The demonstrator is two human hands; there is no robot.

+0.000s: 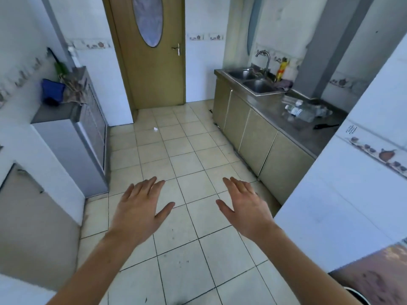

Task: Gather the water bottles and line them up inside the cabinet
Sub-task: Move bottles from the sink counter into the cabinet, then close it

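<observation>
While both the left hand [141, 208] and right hand [246, 205] hang flat, fingers spread, holding nothing, it's pre-gather imo. Water bottles [306, 110] lie on the counter [297, 130] just right of the sink [253, 81]; next: walk over & grab, cabinet [257, 133] doors below sink closed.

Clear plastic water bottles [308, 111], glossy, lying on grey counter top [308, 137], dull metal sheen. Double steel sink [253, 81], brushed; curved chrome tap [265, 60], shiny. Cream floor tiles [176, 150], glazed, scuffed. Brown wooden door [152, 73], matt.
</observation>
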